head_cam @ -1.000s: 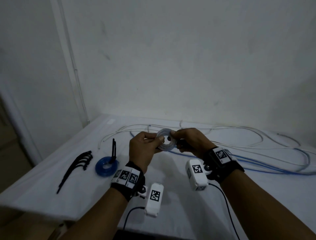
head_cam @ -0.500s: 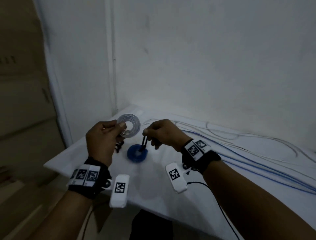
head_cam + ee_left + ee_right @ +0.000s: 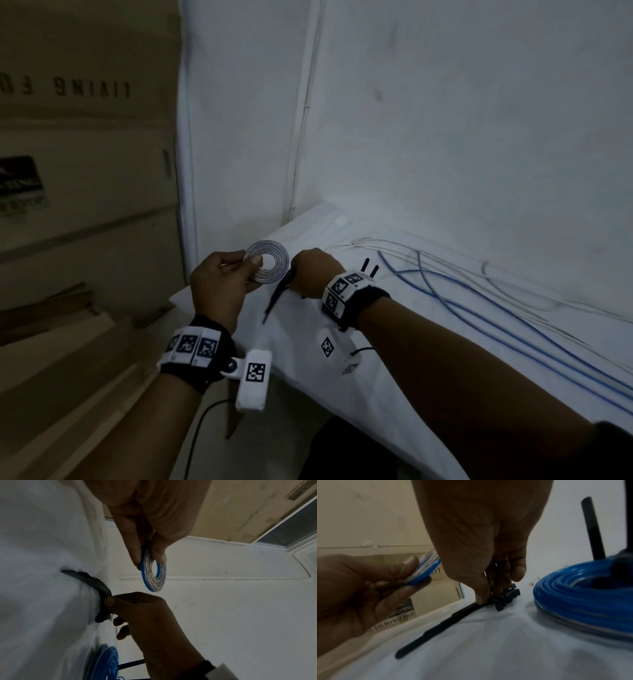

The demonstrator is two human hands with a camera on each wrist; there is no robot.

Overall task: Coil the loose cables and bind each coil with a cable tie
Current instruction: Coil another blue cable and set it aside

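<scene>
My left hand point(image 3: 219, 284) pinches the flat silvery-blue cable coil point(image 3: 268, 261); my right hand point(image 3: 310, 272) pinches black plastic cable ties point(image 3: 503, 597), their heads half hidden under my fingers point(image 3: 518, 566).

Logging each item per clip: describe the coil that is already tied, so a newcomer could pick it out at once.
Start at the white table, near its left corner. Just right of the black cable ties under the right hand lies the blue coil, flat on the cloth. Unlike the small coil pinched in the left hand, a black tie tail stands up from it.
</scene>
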